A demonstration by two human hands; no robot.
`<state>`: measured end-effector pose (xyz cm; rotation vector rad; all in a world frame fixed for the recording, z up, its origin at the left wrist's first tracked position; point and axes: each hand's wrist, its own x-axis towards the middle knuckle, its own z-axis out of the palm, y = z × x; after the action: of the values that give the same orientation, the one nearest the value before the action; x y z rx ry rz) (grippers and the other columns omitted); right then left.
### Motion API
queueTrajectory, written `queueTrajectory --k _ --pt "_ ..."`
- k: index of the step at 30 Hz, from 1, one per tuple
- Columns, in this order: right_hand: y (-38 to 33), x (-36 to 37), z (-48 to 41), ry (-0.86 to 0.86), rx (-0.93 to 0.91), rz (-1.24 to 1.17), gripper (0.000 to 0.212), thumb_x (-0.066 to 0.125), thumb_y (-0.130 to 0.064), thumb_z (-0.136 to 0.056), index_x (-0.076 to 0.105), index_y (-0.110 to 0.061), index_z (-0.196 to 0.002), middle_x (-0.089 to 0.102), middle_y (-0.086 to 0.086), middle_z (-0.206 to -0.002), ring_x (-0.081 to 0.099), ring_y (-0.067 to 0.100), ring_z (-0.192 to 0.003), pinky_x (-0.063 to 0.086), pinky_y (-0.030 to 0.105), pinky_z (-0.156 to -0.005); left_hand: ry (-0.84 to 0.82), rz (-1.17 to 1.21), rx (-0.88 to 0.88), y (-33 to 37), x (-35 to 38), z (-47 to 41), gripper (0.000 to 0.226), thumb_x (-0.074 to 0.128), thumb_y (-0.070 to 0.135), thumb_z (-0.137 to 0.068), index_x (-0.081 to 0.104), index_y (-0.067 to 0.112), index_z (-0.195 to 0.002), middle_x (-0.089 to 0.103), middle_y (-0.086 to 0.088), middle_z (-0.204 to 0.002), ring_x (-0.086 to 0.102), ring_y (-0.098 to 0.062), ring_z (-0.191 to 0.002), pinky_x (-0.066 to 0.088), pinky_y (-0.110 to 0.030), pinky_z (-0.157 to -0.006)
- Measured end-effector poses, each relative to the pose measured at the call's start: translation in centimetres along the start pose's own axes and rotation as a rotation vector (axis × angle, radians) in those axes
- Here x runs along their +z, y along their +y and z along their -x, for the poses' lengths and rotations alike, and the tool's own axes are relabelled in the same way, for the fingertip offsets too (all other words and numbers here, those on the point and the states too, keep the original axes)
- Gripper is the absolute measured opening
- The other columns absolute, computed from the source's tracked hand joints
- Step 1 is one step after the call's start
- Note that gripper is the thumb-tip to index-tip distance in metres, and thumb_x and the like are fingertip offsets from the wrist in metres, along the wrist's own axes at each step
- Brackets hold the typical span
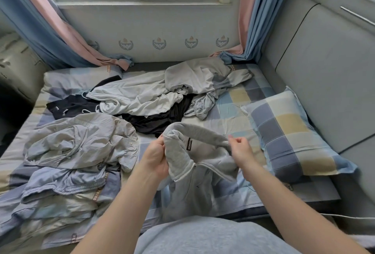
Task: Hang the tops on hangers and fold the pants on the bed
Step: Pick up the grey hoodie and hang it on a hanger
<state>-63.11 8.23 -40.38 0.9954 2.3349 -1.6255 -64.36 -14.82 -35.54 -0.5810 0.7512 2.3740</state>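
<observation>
Between left hand [155, 157] and right hand [240, 152], both gripping its collar, grey top [179, 160] may slip if either grip loosens.

Open just left of the pillow [292, 132] on bare sheet [229, 111]. Blocked farther left by heaped clothes [142, 95] and the rumpled quilt [77, 148], nearer-left by the held grey top [180, 158]. Walled right of the pillow by the headboard [328, 75]; in front of it, seemingly clear.

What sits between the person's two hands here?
In the head view, the grey zip top spans it: left hand and right hand each grip its collar.
</observation>
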Motion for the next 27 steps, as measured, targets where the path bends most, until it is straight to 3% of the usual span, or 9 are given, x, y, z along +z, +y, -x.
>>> queueTrajectory --k 3,5,9,11,13,17,20,23,27 --pt "0.3 0.5 1.9 0.037 -0.156 0.474 0.058 0.058 -0.064 -0.087 0.048 -0.02 -0.124 0.046 0.008 -0.13 0.046 0.032 -0.122 0.041 0.042 -0.102 -0.015 0.046 0.001 -0.2 1.1 0.2 0.035 0.029 0.009 -0.103 0.058 0.008 -0.084 0.053 -0.001 -0.073 0.057 -0.01 -0.053 0.053 -0.021 -0.049" --pt "0.3 0.7 3.0 -0.104 -0.085 0.574 0.062 0.055 -0.068 -0.083 0.054 -0.02 -0.123 0.057 0.008 -0.124 0.056 0.031 -0.114 0.048 0.044 -0.096 -0.03 0.019 0.003 -0.4 1.5 0.3 0.033 0.03 0.009 -0.105 0.057 0.011 -0.085 0.055 0.0 -0.074 0.058 -0.01 -0.053 0.053 -0.022 -0.05" --pt "0.5 1.4 4.5 -0.202 0.046 0.749 0.04 0.054 -0.047 -0.092 0.062 -0.011 -0.108 0.066 0.013 -0.102 0.068 0.035 -0.088 0.06 0.046 -0.077 -0.019 -0.045 -0.056 -0.5 2.4 0.4 0.034 0.033 0.013 -0.106 0.057 0.013 -0.081 0.057 0.001 -0.069 0.058 -0.009 -0.051 0.052 -0.021 -0.049" --pt "1.1 1.6 4.7 -0.208 0.041 0.589 0.015 0.053 -0.024 -0.094 0.063 -0.012 -0.097 0.064 0.012 -0.095 0.065 0.034 -0.088 0.057 0.042 -0.075 -0.039 -0.079 -0.097 -0.2 2.3 -0.2 0.044 0.031 0.02 -0.106 0.058 0.013 -0.073 0.055 0.005 -0.064 0.054 -0.005 -0.052 0.05 -0.014 -0.053" --pt "2.2 1.3 4.6 -0.145 0.059 0.307 0.017 0.048 -0.007 -0.092 0.059 -0.011 -0.08 0.059 0.01 -0.08 0.057 0.026 -0.077 0.044 0.033 -0.065 -0.031 -0.136 -0.111 0.4 1.7 -0.7 0.041 0.035 0.026 -0.104 0.058 0.012 -0.075 0.054 0.006 -0.064 0.051 -0.005 -0.055 0.045 -0.014 -0.059" --pt "4.3 0.6 5.6 -0.01 0.211 -0.348 0.016 0.049 -0.001 -0.097 0.064 0.003 -0.101 0.063 0.017 -0.09 0.058 0.026 -0.081 0.043 0.035 -0.07 -0.011 -0.404 -0.135 2.4 -0.5 -1.0 0.05 0.051 0.051 -0.095 0.07 0.005 -0.103 0.068 -0.016 -0.095 0.065 -0.033 -0.093 0.049 -0.043 -0.095" --pt "5.1 1.9 8.0 0.054 0.286 -0.628 0.018 0.052 -0.002 -0.098 0.07 -0.005 -0.102 0.075 0.01 -0.084 0.072 0.02 -0.07 0.056 0.028 -0.058 -0.058 -0.67 -0.267 3.8 -2.4 -1.1 0.047 0.064 0.039 -0.091 0.067 0.002 -0.12 0.066 -0.022 -0.123 0.061 -0.043 -0.118 0.043 -0.058 -0.107" --pt "5.4 4.1 10.9 0.158 0.336 -0.856 0.017 0.055 -0.003 -0.097 0.071 -0.003 -0.101 0.076 0.012 -0.083 0.074 0.02 -0.07 0.059 0.03 -0.056 -0.064 -1.064 -0.203 4.7 -4.1 -1.9 0.042 0.076 0.021 -0.087 0.061 0.005 -0.124 0.067 -0.024 -0.12 0.068 -0.041 -0.106 0.052 -0.059 -0.097" --pt "5.0 8.0 15.8 0.328 0.416 -1.078 0.019 0.057 -0.008 -0.097 0.072 0.002 -0.102 0.075 0.019 -0.095 0.075 0.024 -0.077 0.061 0.033 -0.062 -0.113 -1.734 -0.018 4.7 -7.0 -2.4 0.007 0.067 0.023 -0.091 0.069 0.017 -0.093 0.068 -0.001 -0.08 0.06 -0.018 -0.07 0.049 -0.032 -0.063"
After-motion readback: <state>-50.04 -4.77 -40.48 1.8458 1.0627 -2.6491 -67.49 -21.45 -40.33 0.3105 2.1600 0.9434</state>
